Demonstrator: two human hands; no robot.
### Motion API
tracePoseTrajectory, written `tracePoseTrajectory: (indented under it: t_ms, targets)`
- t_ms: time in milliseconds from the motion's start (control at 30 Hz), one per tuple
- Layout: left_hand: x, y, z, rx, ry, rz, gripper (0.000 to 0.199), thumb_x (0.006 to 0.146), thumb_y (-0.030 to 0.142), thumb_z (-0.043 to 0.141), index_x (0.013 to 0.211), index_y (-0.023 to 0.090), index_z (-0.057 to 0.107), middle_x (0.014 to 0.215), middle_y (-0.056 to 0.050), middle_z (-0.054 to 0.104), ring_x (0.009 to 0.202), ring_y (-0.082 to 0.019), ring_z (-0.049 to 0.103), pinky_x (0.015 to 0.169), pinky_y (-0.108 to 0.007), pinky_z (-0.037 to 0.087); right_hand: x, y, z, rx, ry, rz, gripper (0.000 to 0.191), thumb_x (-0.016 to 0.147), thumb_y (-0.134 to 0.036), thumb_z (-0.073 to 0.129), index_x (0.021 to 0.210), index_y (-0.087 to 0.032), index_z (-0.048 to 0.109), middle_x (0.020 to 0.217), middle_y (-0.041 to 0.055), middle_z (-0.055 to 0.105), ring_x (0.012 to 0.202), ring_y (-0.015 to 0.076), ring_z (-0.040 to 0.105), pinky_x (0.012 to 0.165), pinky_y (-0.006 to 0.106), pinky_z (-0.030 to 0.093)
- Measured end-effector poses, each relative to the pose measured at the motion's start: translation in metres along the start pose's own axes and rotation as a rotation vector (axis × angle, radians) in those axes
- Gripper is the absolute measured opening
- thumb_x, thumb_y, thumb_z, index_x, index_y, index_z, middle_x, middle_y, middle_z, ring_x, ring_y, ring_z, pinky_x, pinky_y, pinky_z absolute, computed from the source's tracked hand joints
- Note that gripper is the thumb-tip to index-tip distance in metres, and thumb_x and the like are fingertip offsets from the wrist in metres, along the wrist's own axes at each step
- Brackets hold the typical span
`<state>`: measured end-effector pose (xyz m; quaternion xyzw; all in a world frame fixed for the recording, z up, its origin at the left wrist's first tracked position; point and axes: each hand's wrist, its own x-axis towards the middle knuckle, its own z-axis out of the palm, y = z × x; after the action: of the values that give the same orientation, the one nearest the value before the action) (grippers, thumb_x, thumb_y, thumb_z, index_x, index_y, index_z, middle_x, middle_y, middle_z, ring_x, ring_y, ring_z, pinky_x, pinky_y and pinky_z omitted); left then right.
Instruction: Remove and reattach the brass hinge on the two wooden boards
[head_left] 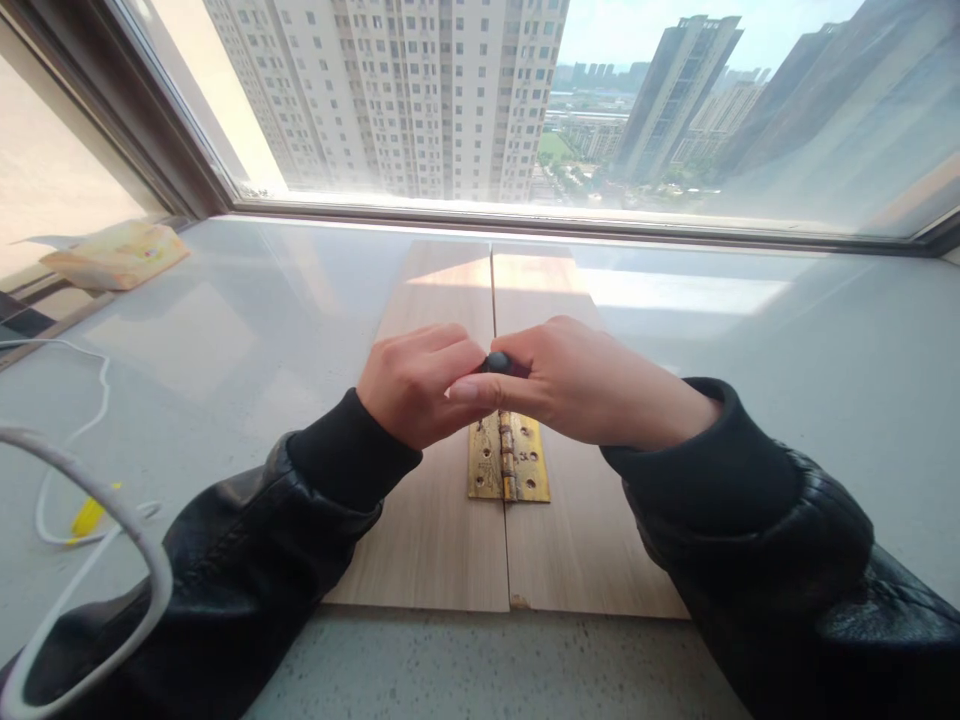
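Note:
A brass-coloured butt hinge (508, 462) lies open across the seam between two pale wooden boards (435, 560) (592, 560). Its near half shows, with screw holes and dark stains; my hands cover the far half. Above it, my right hand (574, 375) is closed around a screwdriver's black handle (499, 362), of which only the rounded top shows. The shaft and tip are hidden. My left hand (420, 380) is curled shut right beside the handle, close against my right thumb. What its fingers hold is out of sight.
The boards lie on a pale speckled sill (390, 665) below a large window (510, 215). On the left are a white cable (154, 560), a yellow object (90, 512) and a yellowish paper packet (120, 255). The cable loops near my left sleeve.

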<state>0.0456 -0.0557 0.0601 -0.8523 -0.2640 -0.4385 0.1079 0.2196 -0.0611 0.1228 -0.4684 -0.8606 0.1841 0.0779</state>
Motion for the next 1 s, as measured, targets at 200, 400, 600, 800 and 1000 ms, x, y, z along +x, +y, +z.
tracePoseTrajectory:
  t_ms: [200, 400, 600, 800, 1000]
  targets:
    - [0.002, 0.002, -0.002, -0.219, -0.07, -0.172, 0.022, 0.083, 0.026, 0.06, 0.064, 0.02, 0.051, 0.059, 0.002, 0.052, 0.052, -0.01, 0.043, 0.047, -0.025, 0.037, -0.004, 0.003, -0.006, 0.121, 0.225, -0.072, 0.037, 0.081, -0.052, 0.061, 0.087, -0.016, 0.067, 0.065, 0.0002, 0.06, 0.059, 0.0119, 0.05, 0.057, 0.027, 0.034]
    - [0.002, -0.007, -0.006, -0.35, -0.137, -0.213, 0.014, 0.083, 0.026, 0.064, 0.073, 0.017, 0.059, 0.064, 0.0, 0.055, 0.053, -0.01, 0.045, 0.049, -0.025, 0.042, -0.002, 0.004, 0.0, 0.424, 0.228, -0.246, 0.02, 0.084, -0.017, 0.055, 0.098, -0.014, 0.068, 0.072, -0.0001, 0.064, 0.057, 0.0082, 0.054, 0.059, 0.026, 0.042]
    - [0.002, -0.016, -0.009, -0.484, -0.232, -0.198, 0.01, 0.084, 0.026, 0.065, 0.082, 0.017, 0.065, 0.069, -0.001, 0.062, 0.062, -0.012, 0.054, 0.058, -0.026, 0.048, -0.001, 0.009, -0.001, 0.528, 0.179, -0.242, 0.013, 0.079, -0.018, 0.063, 0.089, -0.011, 0.069, 0.072, 0.0026, 0.065, 0.06, 0.0103, 0.057, 0.054, 0.025, 0.044]
    - [-0.001, -0.013, -0.004, -0.678, -0.306, -0.232, 0.009, 0.087, 0.019, 0.058, 0.086, 0.015, 0.066, 0.081, -0.005, 0.069, 0.077, -0.015, 0.061, 0.072, -0.03, 0.051, -0.001, 0.015, -0.004, 0.5, 0.133, -0.171, 0.017, 0.077, -0.03, 0.069, 0.074, -0.013, 0.063, 0.063, -0.0001, 0.06, 0.058, 0.0105, 0.052, 0.052, 0.026, 0.038]
    - [-0.001, 0.006, 0.011, -0.741, -0.05, -0.546, 0.043, 0.061, 0.028, 0.083, 0.092, 0.017, 0.055, 0.08, -0.002, 0.066, 0.071, -0.015, 0.06, 0.065, -0.029, 0.05, 0.006, 0.013, 0.005, 0.563, 0.218, -0.224, 0.021, 0.072, -0.024, 0.071, 0.066, -0.016, 0.054, 0.057, -0.0047, 0.049, 0.054, 0.008, 0.042, 0.05, 0.025, 0.031]
